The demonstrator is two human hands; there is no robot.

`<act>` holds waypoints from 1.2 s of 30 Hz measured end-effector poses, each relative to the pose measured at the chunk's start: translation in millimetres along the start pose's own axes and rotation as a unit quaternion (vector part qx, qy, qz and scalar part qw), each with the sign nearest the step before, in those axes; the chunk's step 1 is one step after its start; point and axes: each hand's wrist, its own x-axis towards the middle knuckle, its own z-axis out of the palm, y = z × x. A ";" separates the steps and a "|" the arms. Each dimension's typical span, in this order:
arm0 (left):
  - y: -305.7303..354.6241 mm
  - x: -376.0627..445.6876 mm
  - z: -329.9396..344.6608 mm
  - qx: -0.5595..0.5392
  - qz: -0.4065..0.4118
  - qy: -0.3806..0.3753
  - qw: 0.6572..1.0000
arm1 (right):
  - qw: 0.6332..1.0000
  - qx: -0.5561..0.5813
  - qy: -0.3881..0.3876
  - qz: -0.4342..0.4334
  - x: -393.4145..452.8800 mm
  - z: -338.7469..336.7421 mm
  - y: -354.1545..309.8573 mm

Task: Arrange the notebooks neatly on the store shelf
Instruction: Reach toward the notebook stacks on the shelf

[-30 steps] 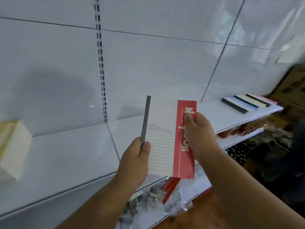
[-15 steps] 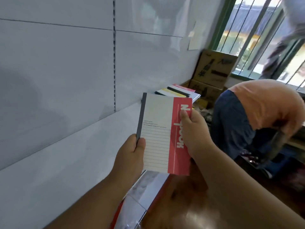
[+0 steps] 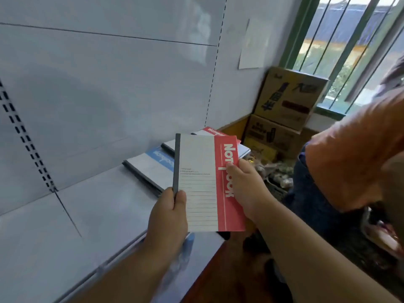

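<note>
Red notebook (image 3: 209, 182) in both hands' grip, left hand (image 3: 168, 217), right hand (image 3: 246, 189); shelved notebooks (image 3: 150, 166) beyond.

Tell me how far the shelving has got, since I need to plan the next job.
Done: a row of notebooks already lies overlapped on the white shelf. In hand: the left hand and right hand grip a red notebook above the shelf edge. Left: laying it down beside that row; whether more stock waits is not visible.

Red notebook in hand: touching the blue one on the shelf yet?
Cannot tell. In the head view the red notebook, held by the left hand and right hand, overlaps the blue notebook, hiding any gap or contact.
</note>
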 end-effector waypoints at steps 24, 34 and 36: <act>36.0 338.2 215.6 0.126 -0.143 0.036 0.981 | 0.873 -0.439 -0.193 -0.091 492.3 -58.2 -29.4; 36.2 358.3 261.4 0.336 -0.212 0.166 0.902 | 0.779 -0.529 -0.272 -0.196 561.6 -42.9 0.7; 39.0 356.9 264.3 0.346 -0.209 0.187 0.896 | 0.768 -0.541 -0.261 -0.222 559.4 -44.9 -2.6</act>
